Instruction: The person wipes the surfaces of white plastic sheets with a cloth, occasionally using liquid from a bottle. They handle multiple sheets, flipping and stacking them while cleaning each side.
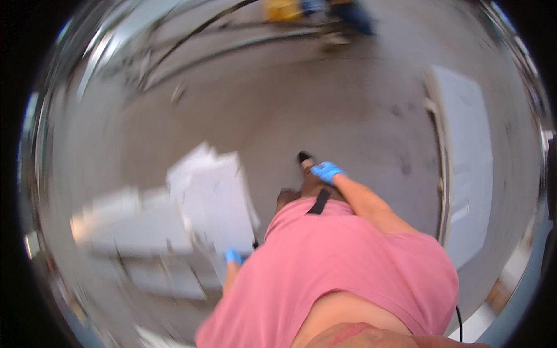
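Observation:
Both of my hands wear blue gloves. My right hand [326, 172] hangs in front of my right thigh, above the floor, its fingers blurred; no object shows in it. Down at my left side is my left hand [234, 256], close to the lower edge of a stack of white sheets or panels [217, 200]. Whether it touches them I cannot tell, since blur and my pink shirt hide part of it.
More white panels [135, 226] lie left of the stack. On the right stands a long white panel or door-like slab [465, 165] with a raised edge. Blurred bars or hoses [235, 45] cross the far floor, near a yellow object [283, 9] and a person's dark-clothed legs [354, 17].

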A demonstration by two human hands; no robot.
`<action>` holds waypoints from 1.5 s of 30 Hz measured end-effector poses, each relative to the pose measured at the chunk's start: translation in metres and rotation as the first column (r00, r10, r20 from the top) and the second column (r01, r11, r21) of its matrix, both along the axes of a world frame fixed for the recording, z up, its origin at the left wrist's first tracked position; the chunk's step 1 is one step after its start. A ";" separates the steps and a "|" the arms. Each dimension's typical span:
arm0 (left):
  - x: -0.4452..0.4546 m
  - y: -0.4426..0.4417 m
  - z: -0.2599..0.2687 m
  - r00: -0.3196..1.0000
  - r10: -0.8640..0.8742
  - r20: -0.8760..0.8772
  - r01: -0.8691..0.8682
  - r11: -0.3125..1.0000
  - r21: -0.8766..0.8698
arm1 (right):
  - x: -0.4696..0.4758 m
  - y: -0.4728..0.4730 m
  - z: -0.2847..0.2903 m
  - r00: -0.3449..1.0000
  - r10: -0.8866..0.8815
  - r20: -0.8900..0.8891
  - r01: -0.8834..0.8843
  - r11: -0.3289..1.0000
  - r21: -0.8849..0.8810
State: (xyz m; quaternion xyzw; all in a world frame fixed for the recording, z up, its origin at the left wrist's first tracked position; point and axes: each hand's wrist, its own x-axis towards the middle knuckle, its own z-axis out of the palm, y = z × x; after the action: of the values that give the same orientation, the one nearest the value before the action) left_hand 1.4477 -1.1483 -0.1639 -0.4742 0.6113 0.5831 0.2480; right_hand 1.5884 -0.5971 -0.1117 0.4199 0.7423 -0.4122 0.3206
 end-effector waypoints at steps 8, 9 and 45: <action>0.017 -0.085 -0.009 0.951 -0.307 0.034 0.178 0.454 -0.873 | -0.095 -0.077 -0.024 0.968 0.092 -0.232 -0.124 0.984 -0.129; 0.012 -0.069 -0.005 0.931 -0.366 0.010 0.189 0.455 -0.870 | -0.102 -0.068 -0.032 0.960 0.109 -0.259 -0.140 0.985 -0.102; 0.039 -0.038 -0.004 0.813 0.531 -0.240 -0.582 0.722 -0.375 | -0.372 -0.179 -0.036 0.324 0.823 -0.466 -0.758 0.521 0.393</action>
State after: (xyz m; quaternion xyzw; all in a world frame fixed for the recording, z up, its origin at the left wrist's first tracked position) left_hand 1.4870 -1.1861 -0.1678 -0.6439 0.5669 0.5066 -0.0859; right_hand 1.2162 -0.7764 -0.1475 -0.1350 0.9302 -0.2739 0.2035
